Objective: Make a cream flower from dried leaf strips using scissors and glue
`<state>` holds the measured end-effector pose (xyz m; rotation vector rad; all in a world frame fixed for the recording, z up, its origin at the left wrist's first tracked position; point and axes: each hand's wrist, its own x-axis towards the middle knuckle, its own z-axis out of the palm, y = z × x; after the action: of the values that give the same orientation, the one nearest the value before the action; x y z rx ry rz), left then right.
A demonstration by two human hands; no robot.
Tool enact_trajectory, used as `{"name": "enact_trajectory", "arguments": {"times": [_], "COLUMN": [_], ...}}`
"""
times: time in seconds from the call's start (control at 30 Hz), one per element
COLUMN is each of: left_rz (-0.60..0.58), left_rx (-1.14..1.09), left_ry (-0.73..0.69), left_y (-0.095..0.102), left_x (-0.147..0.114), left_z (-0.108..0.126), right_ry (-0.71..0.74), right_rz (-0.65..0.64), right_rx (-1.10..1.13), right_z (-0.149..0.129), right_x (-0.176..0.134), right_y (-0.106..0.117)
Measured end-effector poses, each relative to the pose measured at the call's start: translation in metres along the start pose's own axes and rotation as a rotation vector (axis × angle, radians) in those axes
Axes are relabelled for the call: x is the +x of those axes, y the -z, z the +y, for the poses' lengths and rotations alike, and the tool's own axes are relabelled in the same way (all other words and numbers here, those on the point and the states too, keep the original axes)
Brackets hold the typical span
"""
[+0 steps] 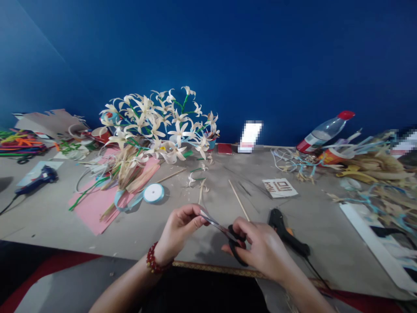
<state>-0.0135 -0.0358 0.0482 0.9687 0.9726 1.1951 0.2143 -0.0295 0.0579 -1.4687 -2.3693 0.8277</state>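
My left hand, with a dark red bead bracelet at its wrist, pinches a thin pale husk-like strip between thumb and fingers. Curled ends of the strip point away from me over the table. In my right hand are scissors with black handles, my fingers through the loops. The blades reach left to my left fingertips, slightly apart. Whether they touch the strip I cannot tell. Just right of my right hand lies a black glue gun. A thin wooden stick lies beyond the scissors.
A bunch of pale handmade flowers stands at the back. Left are a ribbon spool, pink paper and a blue glue gun. Right are a patterned card, a plastic bottle and a white tray-like object.
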Motion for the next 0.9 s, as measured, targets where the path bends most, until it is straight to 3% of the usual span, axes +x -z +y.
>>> {"name": "enact_trajectory", "arguments": {"times": [0.9], "left_rz": [-0.03], "left_rx": [0.067], "left_ry": [-0.051], "left_y": [0.0029], "left_x": [-0.0005], "left_z": [0.0022], "right_ry": [-0.019], "right_rz": [-0.003], "right_rx": [0.034], "right_z": [0.0017], "right_x": [0.0012], "right_y": [0.0001]}}
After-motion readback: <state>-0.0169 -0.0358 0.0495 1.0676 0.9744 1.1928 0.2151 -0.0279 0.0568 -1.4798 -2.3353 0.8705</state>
